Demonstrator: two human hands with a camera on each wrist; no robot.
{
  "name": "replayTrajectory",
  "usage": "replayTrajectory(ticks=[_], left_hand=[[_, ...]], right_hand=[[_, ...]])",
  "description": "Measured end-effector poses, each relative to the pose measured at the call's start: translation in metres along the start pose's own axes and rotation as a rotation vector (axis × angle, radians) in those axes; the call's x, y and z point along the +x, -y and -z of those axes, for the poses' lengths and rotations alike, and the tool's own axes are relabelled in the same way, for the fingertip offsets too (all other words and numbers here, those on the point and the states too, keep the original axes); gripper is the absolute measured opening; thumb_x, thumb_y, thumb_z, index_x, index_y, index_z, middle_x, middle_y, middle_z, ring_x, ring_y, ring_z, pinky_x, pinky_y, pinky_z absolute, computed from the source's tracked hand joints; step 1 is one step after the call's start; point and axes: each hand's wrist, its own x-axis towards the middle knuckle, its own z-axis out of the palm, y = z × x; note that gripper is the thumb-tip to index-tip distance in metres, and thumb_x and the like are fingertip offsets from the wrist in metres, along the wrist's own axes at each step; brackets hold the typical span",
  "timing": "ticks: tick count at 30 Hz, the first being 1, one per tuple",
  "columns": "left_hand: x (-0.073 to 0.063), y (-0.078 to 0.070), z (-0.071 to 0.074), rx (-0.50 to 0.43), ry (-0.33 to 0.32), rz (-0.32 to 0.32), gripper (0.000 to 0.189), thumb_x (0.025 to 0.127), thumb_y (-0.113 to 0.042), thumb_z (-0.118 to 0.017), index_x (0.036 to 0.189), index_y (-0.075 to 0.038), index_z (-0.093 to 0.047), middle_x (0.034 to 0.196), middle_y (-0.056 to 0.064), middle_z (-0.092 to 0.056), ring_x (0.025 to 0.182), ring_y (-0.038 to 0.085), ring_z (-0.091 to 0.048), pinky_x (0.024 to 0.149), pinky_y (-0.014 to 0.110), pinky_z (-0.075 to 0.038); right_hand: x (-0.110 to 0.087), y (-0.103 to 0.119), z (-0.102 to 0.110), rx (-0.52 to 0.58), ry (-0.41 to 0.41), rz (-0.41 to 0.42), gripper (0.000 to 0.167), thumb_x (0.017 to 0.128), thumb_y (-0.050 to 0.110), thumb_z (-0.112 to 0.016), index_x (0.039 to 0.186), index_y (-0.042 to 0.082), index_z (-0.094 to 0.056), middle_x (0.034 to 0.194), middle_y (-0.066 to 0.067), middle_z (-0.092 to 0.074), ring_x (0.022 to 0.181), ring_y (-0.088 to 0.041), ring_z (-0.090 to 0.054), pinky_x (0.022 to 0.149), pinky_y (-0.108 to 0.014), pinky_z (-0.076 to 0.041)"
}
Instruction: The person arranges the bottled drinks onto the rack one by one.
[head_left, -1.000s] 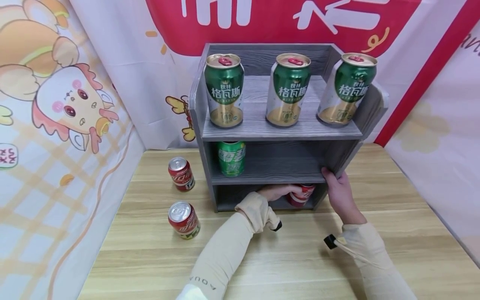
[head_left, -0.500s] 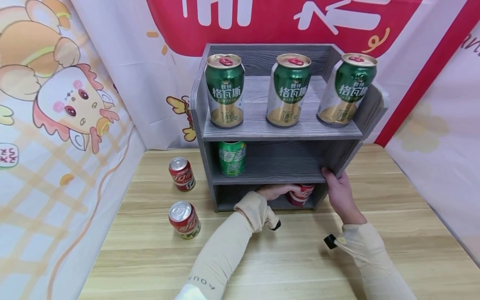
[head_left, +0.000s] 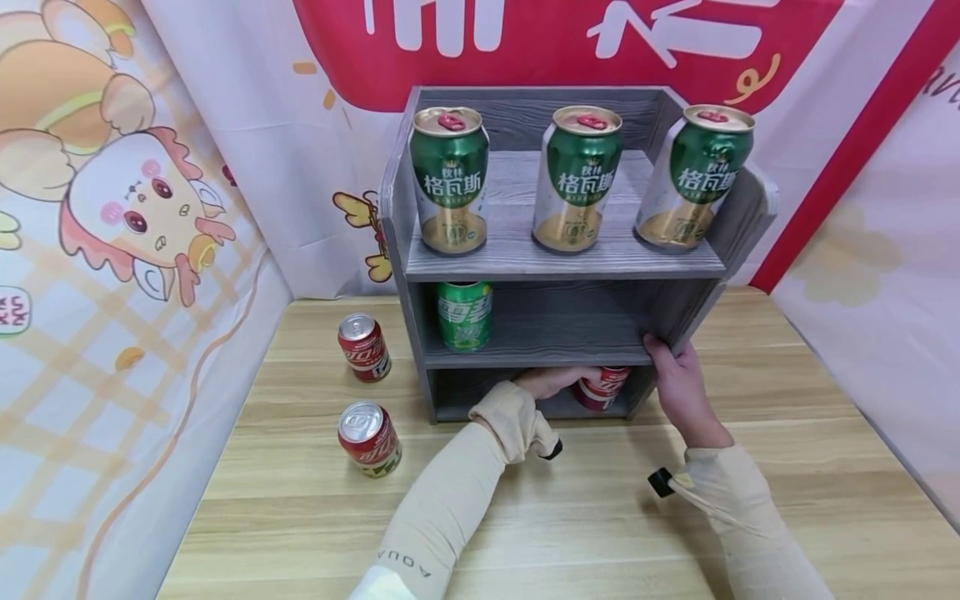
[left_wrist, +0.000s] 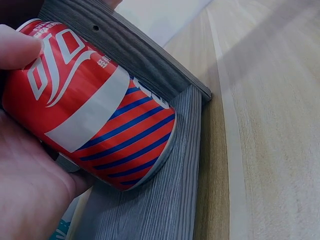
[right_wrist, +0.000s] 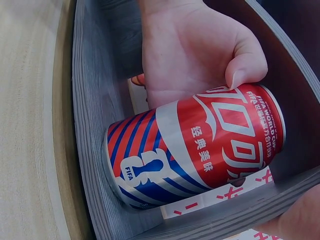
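Observation:
On the right of the grey wooden shelf's [head_left: 570, 325] bottom tier stands a red cola can [head_left: 600, 390] with its base on the board. My left hand [head_left: 555, 382] reaches in from the left and grips this can. Thumb and palm of that hand show around the can [left_wrist: 90, 105] in the left wrist view, while most of its fingers are behind the can. Blue stripes and a FIFA mark on the can [right_wrist: 200, 145] face the right wrist camera. My right hand [head_left: 678, 379] holds the front edge of the shelf's right side panel, with its fingers on the outer side.
Three green-and-gold cans, left [head_left: 450, 182], middle [head_left: 577, 179] and right [head_left: 693, 177], stand on the top tier. A green can [head_left: 465, 317] is at the middle tier's left. Two red cans, rear [head_left: 363, 348] and front [head_left: 369, 440], stand left of the shelf on the wooden table [head_left: 300, 533].

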Motion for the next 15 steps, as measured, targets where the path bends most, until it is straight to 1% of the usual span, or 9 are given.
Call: replayTrajectory(ticks=[2,5,6,10,11,13,15], left_hand=[[-0.0022,-0.0037,-0.001,0.0,-0.003,0.005,0.058,0.09,-0.023,-0.046,0.141,0.005,-0.041,0.139,0.018,-0.051,0.117,0.013,-0.052,0.103,0.022,-0.04],[-0.0023,-0.0044,-0.0013,0.006,-0.013,0.01,0.058,0.091,-0.025,-0.046,0.14,0.005,-0.042,0.139,0.019,-0.05,0.116,0.014,-0.053,0.103,0.022,-0.041],[-0.0002,-0.0017,-0.0006,0.013,-0.016,0.005,0.057,0.091,-0.027,-0.047,0.139,0.003,-0.044,0.137,0.016,-0.052,0.116,0.013,-0.053,0.103,0.023,-0.042],[0.0002,-0.0017,-0.0015,0.003,-0.01,-0.025,0.057,0.088,-0.026,-0.049,0.136,0.003,-0.046,0.133,0.012,-0.055,0.113,0.012,-0.054,0.102,0.025,-0.043],[0.0011,-0.0005,-0.0013,0.011,-0.012,-0.033,0.056,0.088,-0.027,-0.05,0.135,0.002,-0.047,0.131,0.01,-0.056,0.112,0.011,-0.055,0.102,0.025,-0.043],[-0.0023,-0.0067,-0.0036,-0.006,-0.012,-0.03,0.057,0.086,-0.023,-0.049,0.136,0.006,-0.045,0.134,0.015,-0.053,0.113,0.012,-0.053,0.102,0.023,-0.042],[-0.0034,-0.0092,-0.0046,-0.005,-0.016,-0.016,0.057,0.087,-0.021,-0.047,0.137,0.007,-0.043,0.137,0.019,-0.05,0.114,0.014,-0.052,0.1,0.021,-0.041]], right_hand=[[0.0002,0.0,0.0001,0.001,0.002,0.002,0.033,0.101,0.026,-0.052,0.13,0.011,-0.047,0.108,0.015,-0.061,0.105,0.002,-0.056,0.096,-0.01,-0.04],[0.0003,-0.0004,0.0003,0.017,0.006,0.006,0.031,0.101,0.025,-0.052,0.129,0.011,-0.047,0.108,0.015,-0.062,0.105,0.002,-0.056,0.095,-0.011,-0.041],[0.0002,-0.0004,0.0003,0.028,0.008,0.007,0.031,0.101,0.024,-0.052,0.128,0.011,-0.048,0.107,0.015,-0.062,0.104,0.002,-0.057,0.095,-0.011,-0.041],[-0.0002,-0.0005,-0.0001,0.061,0.014,0.009,0.029,0.101,0.023,-0.052,0.127,0.012,-0.048,0.107,0.015,-0.063,0.103,0.002,-0.058,0.094,-0.012,-0.043],[-0.0003,-0.0004,-0.0001,0.065,0.016,0.009,0.029,0.101,0.023,-0.052,0.128,0.012,-0.047,0.108,0.014,-0.063,0.103,0.002,-0.058,0.095,-0.012,-0.043],[-0.0002,-0.0001,-0.0002,0.067,0.017,0.008,0.03,0.101,0.023,-0.052,0.128,0.011,-0.047,0.108,0.014,-0.063,0.104,0.002,-0.058,0.095,-0.012,-0.043],[0.0001,-0.0001,-0.0001,0.054,0.016,0.01,0.032,0.101,0.024,-0.052,0.13,0.01,-0.047,0.109,0.014,-0.062,0.105,0.002,-0.057,0.096,-0.012,-0.042]])
